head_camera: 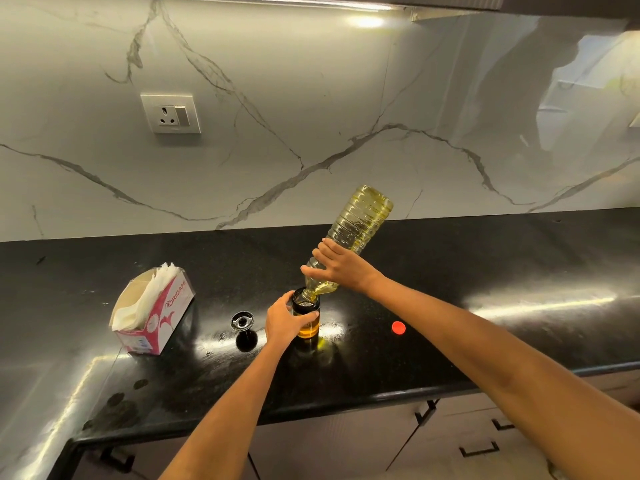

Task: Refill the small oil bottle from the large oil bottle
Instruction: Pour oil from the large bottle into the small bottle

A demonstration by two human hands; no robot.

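Observation:
The large clear oil bottle (360,223) is tipped steeply, base up to the right, its neck down in the mouth of the small bottle. My right hand (341,268) grips its shoulder near the neck. Yellow oil pools at the neck and runs down. The small oil bottle (306,317) stands upright on the black counter (433,341), dark at the top with amber oil low in it. My left hand (282,322) curls round its left side. The small bottle's black spout cap (242,322) stands to the left. A red cap (398,328) lies to the right.
A pink and white tissue box (152,310) sits at the left of the counter. A wall socket (171,114) is on the marble backsplash. Drawers with dark handles (479,448) run below the counter's front edge.

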